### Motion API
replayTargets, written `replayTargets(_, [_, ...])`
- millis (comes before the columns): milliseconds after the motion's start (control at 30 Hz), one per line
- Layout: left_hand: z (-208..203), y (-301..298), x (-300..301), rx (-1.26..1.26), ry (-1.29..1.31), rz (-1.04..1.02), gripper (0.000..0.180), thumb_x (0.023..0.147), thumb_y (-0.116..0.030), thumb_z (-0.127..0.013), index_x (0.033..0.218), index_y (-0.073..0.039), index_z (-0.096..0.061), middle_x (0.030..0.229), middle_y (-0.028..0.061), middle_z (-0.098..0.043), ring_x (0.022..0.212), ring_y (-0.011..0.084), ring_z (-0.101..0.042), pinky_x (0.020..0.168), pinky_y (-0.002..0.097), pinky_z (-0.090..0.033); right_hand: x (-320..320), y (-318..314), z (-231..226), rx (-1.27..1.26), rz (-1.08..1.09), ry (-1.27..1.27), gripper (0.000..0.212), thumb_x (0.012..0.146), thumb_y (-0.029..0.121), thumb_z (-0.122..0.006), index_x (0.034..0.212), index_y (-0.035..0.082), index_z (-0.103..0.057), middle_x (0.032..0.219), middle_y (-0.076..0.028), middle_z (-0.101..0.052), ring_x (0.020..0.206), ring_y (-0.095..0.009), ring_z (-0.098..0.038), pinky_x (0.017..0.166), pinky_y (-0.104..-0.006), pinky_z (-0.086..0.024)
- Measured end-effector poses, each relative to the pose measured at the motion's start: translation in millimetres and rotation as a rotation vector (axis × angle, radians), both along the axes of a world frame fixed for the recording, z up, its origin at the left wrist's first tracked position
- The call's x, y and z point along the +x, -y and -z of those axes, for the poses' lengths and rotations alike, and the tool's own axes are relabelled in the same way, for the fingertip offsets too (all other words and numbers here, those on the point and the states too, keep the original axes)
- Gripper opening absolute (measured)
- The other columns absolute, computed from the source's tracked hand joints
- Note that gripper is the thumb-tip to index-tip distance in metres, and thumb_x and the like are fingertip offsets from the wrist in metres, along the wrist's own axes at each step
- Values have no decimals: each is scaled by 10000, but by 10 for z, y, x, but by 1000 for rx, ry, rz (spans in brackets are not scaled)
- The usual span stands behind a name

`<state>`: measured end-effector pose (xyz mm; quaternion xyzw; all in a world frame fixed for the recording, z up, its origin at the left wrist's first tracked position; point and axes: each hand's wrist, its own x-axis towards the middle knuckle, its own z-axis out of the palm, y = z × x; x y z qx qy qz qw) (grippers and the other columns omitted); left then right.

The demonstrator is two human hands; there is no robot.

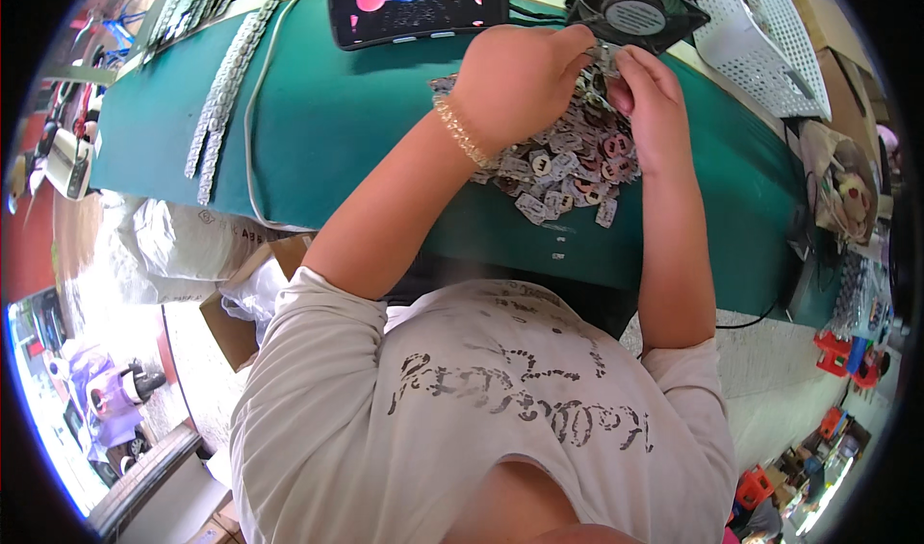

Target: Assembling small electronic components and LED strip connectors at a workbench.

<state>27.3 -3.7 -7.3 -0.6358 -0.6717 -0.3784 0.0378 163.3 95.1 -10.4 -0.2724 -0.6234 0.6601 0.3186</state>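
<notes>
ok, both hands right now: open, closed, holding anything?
Left hand: fingers closed, apparently pinching a small grey piece.
Right hand: fingers closed, apparently at the same piece; exact grip can't be told.

Green table, curved by lens; loose heap of small flat pieces, mostly grey with some reddish, piled at middle, a few tiny bits just off its near side. Left part: long grey linked strips side by side, pale cable running alongside to near edge. Far side: black phone-like device, screen lit, black fan near it, white perforated basket at right.
</notes>
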Motion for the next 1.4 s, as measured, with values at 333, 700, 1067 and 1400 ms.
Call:
replayTargets(333, [1, 58, -182, 112, 310, 458, 131, 876, -53, -580, 971, 36, -564, 858, 145, -578, 760, 266, -554, 693, 325, -458, 63, 37, 14, 453, -190, 210, 161, 936, 127, -460, 940, -13, -541, 687, -34, -477, 634, -75, -418, 576, -244, -358])
replayTargets(700, [-115, 148, -214, -22, 526, 496, 137, 902, -80, -568, 989, 26, -575, 786, 84, -561, 717, 145, -508, 688, 285, -451, 104, -76, 55, 310, -183, -42, 252, 984, 217, -442, 891, 12, -556, 656, 22, -413, 603, -62, -345, 536, -217, -274])
replayTargets(1067, [-37, 110, -200, -43, 243, 304, 166, 870, -143, -585, 1011, -55, -590, 760, 170, -599, 684, 347, -575, 605, 369, -461, 102, 76, -57, 720, -99, 155, 204, 964, 194, -494, 888, 7, -530, 658, -30, -439, 600, -121, -380, 538, -262, -325])
replayTargets(1400, [-38, 111, -160, -25, 229, 305, 138, 872, -156, -582, 983, -74, -581, 705, 161, -581, 635, 356, -545, 565, 387, -434, 87, 103, -60, 723, -11, 91, 197, 959, 168, -488, 851, 5, -514, 638, -54, -430, 578, -140, -376, 523, -276, -323])
